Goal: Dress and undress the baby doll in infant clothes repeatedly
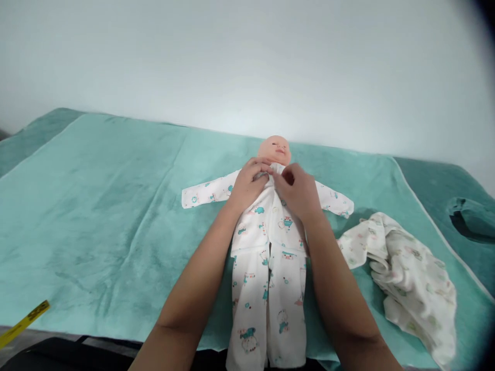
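Observation:
A baby doll [274,149] lies on its back, head toward the wall, wearing a white patterned long-sleeved top [284,226] and matching trousers [249,304]. Both sleeves stretch out sideways. My left hand [252,183] is at the top's collar, its fingers curled and pinching the fabric near the neck. Close beside it, my right hand [297,188] has thumb and fingers pressed together on the front edge of the same top. The two sets of fingertips nearly meet just below the doll's chin. Any fastener between them is hidden.
A crumpled white printed cloth garment [413,278] lies to the right on the green cover [116,216]. Farther right is a clear ring-shaped item with a dark band [469,221]. A yellow strip [25,323] crosses the front left edge. A pale wall [232,62] stands behind.

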`<state>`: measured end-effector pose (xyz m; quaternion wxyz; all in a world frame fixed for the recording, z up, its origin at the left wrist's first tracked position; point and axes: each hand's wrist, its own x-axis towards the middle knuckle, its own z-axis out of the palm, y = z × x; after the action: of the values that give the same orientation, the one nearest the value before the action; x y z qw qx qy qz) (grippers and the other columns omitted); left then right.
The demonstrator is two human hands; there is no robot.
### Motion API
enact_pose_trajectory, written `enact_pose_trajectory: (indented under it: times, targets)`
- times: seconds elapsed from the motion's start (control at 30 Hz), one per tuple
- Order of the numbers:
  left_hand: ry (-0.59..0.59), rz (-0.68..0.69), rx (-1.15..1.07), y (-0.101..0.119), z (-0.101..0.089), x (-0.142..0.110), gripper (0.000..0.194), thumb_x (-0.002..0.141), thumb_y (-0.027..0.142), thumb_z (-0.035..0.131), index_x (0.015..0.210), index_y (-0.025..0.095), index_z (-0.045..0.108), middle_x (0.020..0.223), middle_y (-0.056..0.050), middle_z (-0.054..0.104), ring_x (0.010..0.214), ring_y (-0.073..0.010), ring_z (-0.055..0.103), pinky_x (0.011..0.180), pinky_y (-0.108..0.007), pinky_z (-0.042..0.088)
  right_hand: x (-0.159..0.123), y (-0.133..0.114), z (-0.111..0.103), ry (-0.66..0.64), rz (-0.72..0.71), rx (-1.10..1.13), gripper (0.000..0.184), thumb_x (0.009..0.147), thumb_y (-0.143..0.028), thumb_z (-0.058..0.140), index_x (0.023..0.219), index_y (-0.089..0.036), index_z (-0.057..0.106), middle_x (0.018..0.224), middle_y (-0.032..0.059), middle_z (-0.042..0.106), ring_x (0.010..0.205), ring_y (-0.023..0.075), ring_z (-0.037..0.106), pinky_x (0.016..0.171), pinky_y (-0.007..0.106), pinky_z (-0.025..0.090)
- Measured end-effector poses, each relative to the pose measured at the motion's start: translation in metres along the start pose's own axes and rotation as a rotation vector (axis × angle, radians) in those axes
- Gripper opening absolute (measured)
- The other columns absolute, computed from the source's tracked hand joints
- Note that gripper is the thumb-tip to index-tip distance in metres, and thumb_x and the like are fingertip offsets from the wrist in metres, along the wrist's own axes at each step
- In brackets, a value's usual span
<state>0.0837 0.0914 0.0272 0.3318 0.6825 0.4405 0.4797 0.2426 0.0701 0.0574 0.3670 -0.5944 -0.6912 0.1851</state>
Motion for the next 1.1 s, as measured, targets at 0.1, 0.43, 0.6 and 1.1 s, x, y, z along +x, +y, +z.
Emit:
enact_pose_trajectory:
  times: [0.1, 0.43, 0.6, 1.1]
  targets:
    - [-0.026, 0.017, 0.000, 0.002, 0.000, -0.019, 0.024, 0.085, 0.014, 0.053, 0.096, 0.025, 0.071, 0.129, -0.005, 0.060, 0.127, -0.0216, 0.053, 0.112, -0.041, 0.040, -0.020, -0.008, -0.010, -0.150, -0.046, -0.146, 0.031, 0.085, -0.047, 0.060, 0.071, -0.024, 0.044, 0.068, 0.0003, 0.053, 0.059, 0.0159, 0.043, 0.058, 0.031, 0.029]
    - [-0.094, 0.007, 0.026, 0.001, -0.005, -0.028, 0.018, 0.091, 0.025, 0.059, 0.103, 0.026, 0.072, 0.140, -0.006, 0.055, 0.133, -0.0220, 0.048, 0.115, -0.041, 0.037, -0.016, 0.000, -0.021, -0.353, -0.162, -0.076, 0.027, 0.090, -0.032, 0.051, 0.065, -0.021, 0.049, 0.069, 0.0006, 0.054, 0.061, 0.0144, 0.046, 0.058, 0.030, 0.030]
    - [-0.085, 0.019, 0.002, -0.003, -0.005, -0.026, 0.014, 0.090, 0.027, 0.063, 0.101, 0.026, 0.071, 0.139, -0.006, 0.055, 0.133, -0.0218, 0.048, 0.115, -0.041, 0.037, -0.001, 0.021, -0.038, -0.624, -0.032, 0.300, 0.016, 0.086, -0.035, 0.054, 0.077, -0.022, 0.059, 0.066, -0.0032, 0.052, 0.057, 0.0122, 0.045, 0.055, 0.027, 0.036]
    - [-0.122, -0.014, -0.063, -0.002, -0.009, -0.026, 0.024, 0.091, 0.021, 0.058, 0.106, 0.029, 0.074, 0.140, -0.003, 0.059, 0.136, -0.0207, 0.047, 0.117, -0.042, 0.036, 0.001, 0.015, -0.017, -0.299, 0.029, 0.198, 0.014, 0.082, -0.032, 0.058, 0.074, -0.021, 0.062, 0.067, -0.0019, 0.058, 0.060, 0.0130, 0.047, 0.059, 0.028, 0.037]
